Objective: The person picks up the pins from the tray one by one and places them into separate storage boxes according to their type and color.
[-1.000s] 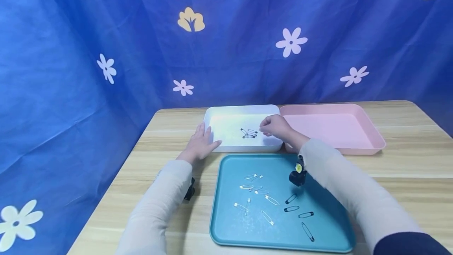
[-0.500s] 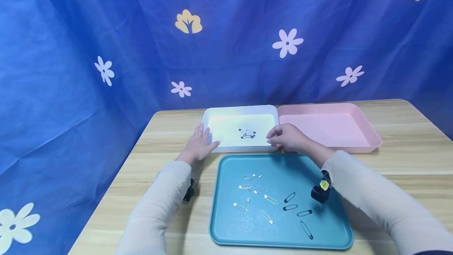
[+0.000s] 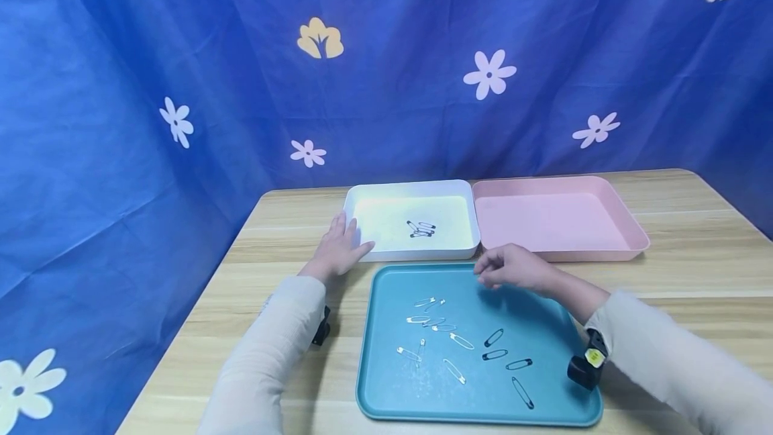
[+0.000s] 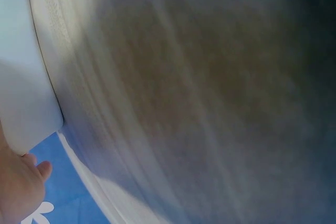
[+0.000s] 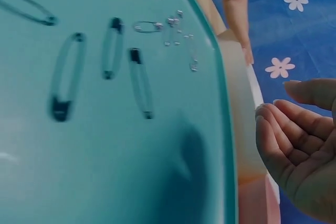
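My left hand (image 3: pixel 338 247) rests at the left edge of the white tray (image 3: pixel 417 188), fingers spread and straight. Inside that tray lies a small heap of black safety pins (image 3: pixel 421 229). Above the back part of the teal tray (image 3: pixel 423 409) hovers my right hand (image 3: pixel 513 267); the right wrist view shows its fingers (image 5: pixel 294 129) loosely bent, thumb apart, nothing between them. Several silver safety pins (image 3: pixel 461 341) are scattered over the teal tray's left and middle. Several black safety pins (image 3: pixel 495 354) lie to their right, one of them (image 5: pixel 68 77) large in the right wrist view.
A pink tray (image 3: pixel 561 255) stands against the white tray's right side, behind the teal one. All three are on a wooden table (image 3: pixel 694 274). A blue flowered curtain (image 3: pixel 392 86) hangs behind the table and at the left.
My right hand has drawn back from over the white tray, toward me and to the right, and is now above the teal tray. The left hand has stayed in place.
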`<state>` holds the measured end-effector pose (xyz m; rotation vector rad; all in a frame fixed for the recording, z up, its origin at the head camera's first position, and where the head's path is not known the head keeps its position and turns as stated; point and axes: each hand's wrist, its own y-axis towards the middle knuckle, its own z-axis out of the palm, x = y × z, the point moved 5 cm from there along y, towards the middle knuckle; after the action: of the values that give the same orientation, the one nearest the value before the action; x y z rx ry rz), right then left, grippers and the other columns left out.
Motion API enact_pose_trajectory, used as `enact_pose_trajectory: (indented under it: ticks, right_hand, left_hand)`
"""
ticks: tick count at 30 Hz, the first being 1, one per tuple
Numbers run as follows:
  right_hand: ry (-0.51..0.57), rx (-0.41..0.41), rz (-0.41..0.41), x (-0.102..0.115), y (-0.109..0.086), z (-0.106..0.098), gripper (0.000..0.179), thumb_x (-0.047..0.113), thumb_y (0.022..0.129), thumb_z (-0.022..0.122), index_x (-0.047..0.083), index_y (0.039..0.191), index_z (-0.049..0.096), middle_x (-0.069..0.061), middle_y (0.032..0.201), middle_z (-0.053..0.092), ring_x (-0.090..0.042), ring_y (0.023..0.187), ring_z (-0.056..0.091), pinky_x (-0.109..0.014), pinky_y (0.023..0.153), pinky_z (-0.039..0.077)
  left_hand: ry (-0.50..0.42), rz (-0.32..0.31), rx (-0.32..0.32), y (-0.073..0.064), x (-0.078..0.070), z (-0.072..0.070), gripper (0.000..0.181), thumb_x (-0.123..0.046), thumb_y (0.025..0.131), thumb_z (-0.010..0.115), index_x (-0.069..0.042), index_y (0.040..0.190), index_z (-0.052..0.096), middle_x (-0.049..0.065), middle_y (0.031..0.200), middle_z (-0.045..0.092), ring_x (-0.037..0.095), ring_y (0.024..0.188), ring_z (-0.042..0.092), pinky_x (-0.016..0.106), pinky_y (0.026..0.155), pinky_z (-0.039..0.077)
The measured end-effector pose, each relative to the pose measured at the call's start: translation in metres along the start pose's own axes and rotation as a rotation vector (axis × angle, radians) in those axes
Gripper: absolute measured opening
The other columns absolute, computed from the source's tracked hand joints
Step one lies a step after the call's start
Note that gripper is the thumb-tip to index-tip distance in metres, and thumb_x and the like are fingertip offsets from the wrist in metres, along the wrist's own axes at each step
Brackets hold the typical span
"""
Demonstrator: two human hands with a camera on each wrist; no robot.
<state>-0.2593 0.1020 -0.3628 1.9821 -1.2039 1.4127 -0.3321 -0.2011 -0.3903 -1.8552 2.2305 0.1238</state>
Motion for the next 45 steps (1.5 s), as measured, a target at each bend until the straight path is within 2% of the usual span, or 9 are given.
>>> enact_pose_trajectory:
  ticks: [8, 11, 20, 32, 45]
  right_hand:
    - [-0.13, 0.052, 0.006, -0.013, -0.018, 0.011, 0.023, 0.01, 0.076, 0.062, -0.004, 0.093, 0.059, -0.006, 0.073, 0.061, -0.017, 0.066, 0.055, -0.031, 0.062, 0.046]
    - [-0.137, 0.065, 0.002, -0.017, -0.022, 0.015, 0.021, 0.01, 0.075, 0.062, -0.003, 0.092, 0.06, -0.005, 0.073, 0.061, -0.018, 0.065, 0.055, -0.031, 0.06, 0.047]
    - [-0.251, 0.103, -0.093, -0.023, -0.029, 0.024, 0.011, 0.006, 0.074, 0.063, 0.005, 0.085, 0.065, 0.003, 0.072, 0.061, -0.011, 0.064, 0.054, -0.024, 0.057, 0.046]
    - [-0.381, 0.093, -0.101, -0.025, -0.036, 0.033, 0.016, 0.0, 0.067, 0.067, 0.012, 0.077, 0.066, 0.007, 0.07, 0.054, -0.01, 0.065, 0.05, -0.022, 0.058, 0.045]
    - [-0.4, 0.123, -0.094, -0.028, -0.037, 0.037, 0.016, 0.001, 0.07, 0.064, 0.016, 0.066, 0.061, 0.008, 0.066, 0.05, -0.01, 0.065, 0.047, -0.023, 0.057, 0.042]
  left_hand:
    - [0.011, 0.004, -0.006, 0.0, -0.001, 0.001, 0.079, -0.057, 0.084, 0.03, -0.001, 0.137, 0.012, 0.021, 0.141, -0.007, 0.033, 0.128, -0.004, 0.047, 0.101, 0.009]
    - [0.009, 0.004, -0.002, 0.0, -0.001, 0.001, 0.079, -0.057, 0.085, 0.03, -0.001, 0.137, 0.012, 0.021, 0.141, -0.007, 0.033, 0.128, -0.005, 0.047, 0.101, 0.009]
    - [0.0, 0.006, 0.009, -0.002, 0.0, 0.0, 0.08, -0.058, 0.084, 0.029, -0.001, 0.137, 0.012, 0.02, 0.141, -0.008, 0.032, 0.128, -0.007, 0.047, 0.101, 0.009]
    - [-0.006, 0.008, 0.011, -0.003, -0.002, -0.001, 0.079, -0.056, 0.085, 0.031, 0.001, 0.137, 0.012, 0.021, 0.14, -0.009, 0.034, 0.127, -0.006, 0.048, 0.101, 0.008]
    - [-0.007, 0.006, 0.008, -0.003, -0.002, -0.001, 0.079, -0.056, 0.085, 0.03, 0.0, 0.137, 0.012, 0.021, 0.14, -0.009, 0.034, 0.127, -0.006, 0.049, 0.1, 0.009]
